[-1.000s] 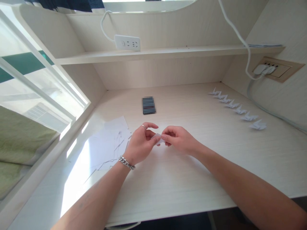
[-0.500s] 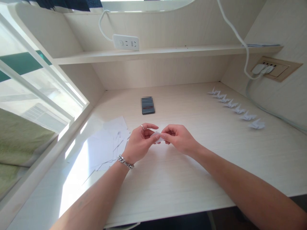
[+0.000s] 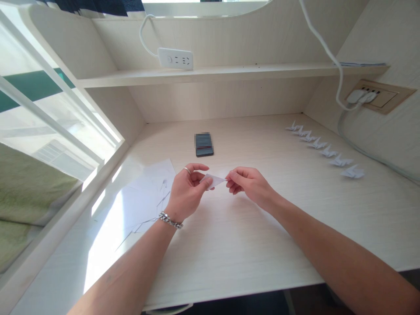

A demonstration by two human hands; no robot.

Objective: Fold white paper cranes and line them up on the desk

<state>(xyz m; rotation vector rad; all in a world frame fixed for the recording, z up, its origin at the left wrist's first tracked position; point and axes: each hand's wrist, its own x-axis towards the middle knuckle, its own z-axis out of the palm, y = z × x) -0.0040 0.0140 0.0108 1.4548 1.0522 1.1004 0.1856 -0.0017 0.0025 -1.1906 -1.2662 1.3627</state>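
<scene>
Between my two hands is a small piece of folded white paper [image 3: 214,180], narrowing to a point on its right side. My left hand [image 3: 188,188] is closed on its left part, thumb on top. The thumb and fingertips of my right hand [image 3: 247,183] pinch the pointed right tip. Both hands hover over the desk [image 3: 236,245]. Left of my left hand lie several loose sheets of white paper [image 3: 144,192], some overlapping. A row of several folded paper cranes [image 3: 328,152] stands at the right of the desk.
A dark phone [image 3: 204,145] lies beyond my hands. On the shelf [image 3: 229,73] rests a white power strip [image 3: 175,59]. At the right, a white cable [image 3: 323,41] hangs down to plugs in the wall socket [image 3: 380,95]. Bright sunlight falls on the desk's left side.
My right hand has drawn a little away from my left, sliding to the paper's pointed tip. More of the folded paper shows between the hands.
</scene>
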